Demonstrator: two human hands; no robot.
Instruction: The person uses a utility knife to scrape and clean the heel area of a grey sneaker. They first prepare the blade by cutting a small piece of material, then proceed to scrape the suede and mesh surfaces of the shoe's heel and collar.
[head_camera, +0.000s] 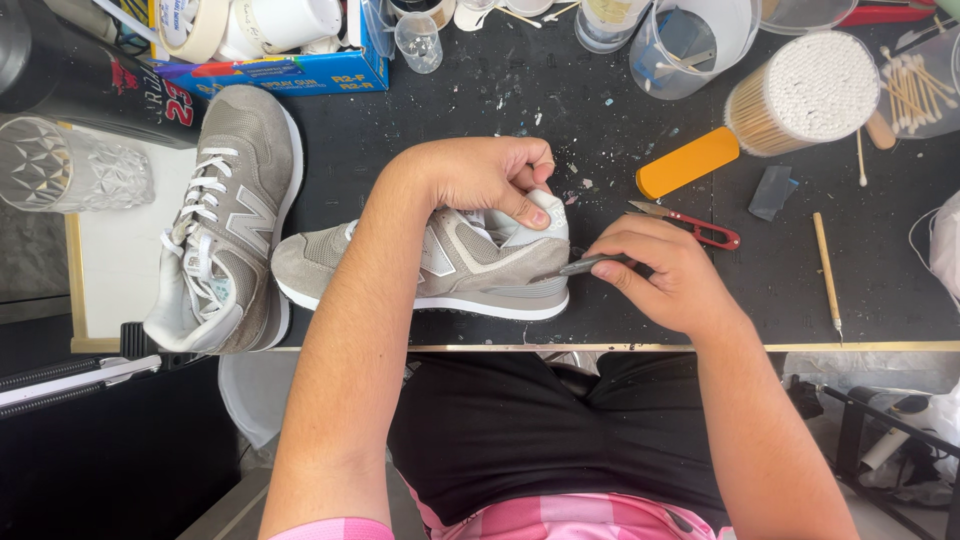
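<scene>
On the black worktable (560, 90) right in front of me, I've got a grey sneaker (440, 268) lying on its side, toe pointing left, heel to the right. My left hand (490, 175) is clamped on the heel collar, thumb pressed on the white lining. My right hand (665, 275) is pinched around a thin dark tool (590, 265), tip touching the grey heel panel. The matching second sneaker (225, 225) sits upright just to the left, laces up, partly on a white board (115, 270). Off to the right: red-handled snips (695, 225) just beside my right hand, an orange block (687, 162), a tub of cotton swabs (805, 92) and a wooden stick tool (826, 270).
</scene>
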